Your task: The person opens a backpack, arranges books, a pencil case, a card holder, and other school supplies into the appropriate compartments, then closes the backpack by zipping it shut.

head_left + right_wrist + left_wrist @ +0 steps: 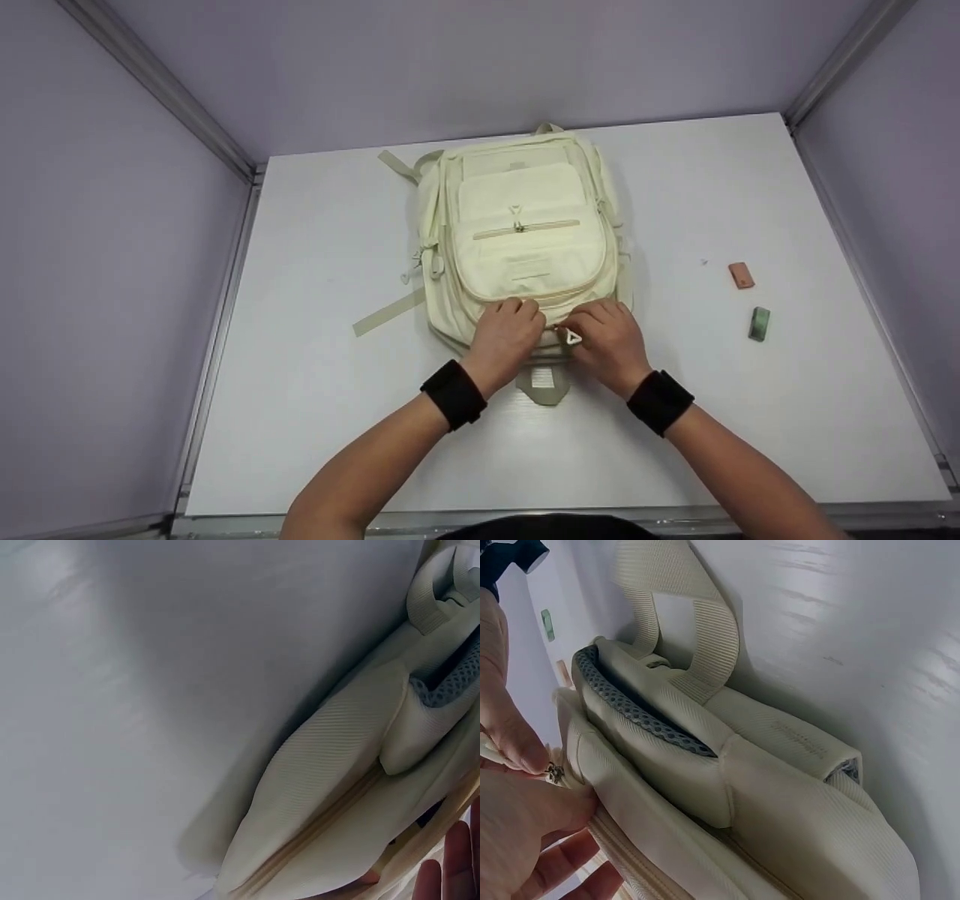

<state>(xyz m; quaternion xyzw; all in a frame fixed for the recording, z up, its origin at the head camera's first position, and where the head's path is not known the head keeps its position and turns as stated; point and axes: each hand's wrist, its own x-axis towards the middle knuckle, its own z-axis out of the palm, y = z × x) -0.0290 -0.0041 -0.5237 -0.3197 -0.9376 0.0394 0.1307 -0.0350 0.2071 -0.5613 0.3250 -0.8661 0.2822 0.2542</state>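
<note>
Gripping the near edge of a cream fabric backpack [532, 255] with both hands, a person leans over a white rectangular bench [300, 262] walled by lilac-grey panels [90, 262]. At left, white surface stretches from the bench's framed edge to two flat grey-beige webbing straps [390, 311] [397, 166] splayed from the bag. The backpack lies front face up at the centre, its far end close to the back edge; a small grey label patch [517, 166] there is too small to read. The left hand [504, 334] pinches the fabric beside the curved zipper. Just to its right, the right hand [611, 341] pinches the zipper's slider, with a white triangular pull [574, 337] hanging beside it. Below, a beige webbing loop [545, 396] stops well short of the front edge. To the right, across more white surface, lie a small orange block [741, 275], its faint mark illegible, and a small green block [759, 324], both apart from the right edge.
</note>
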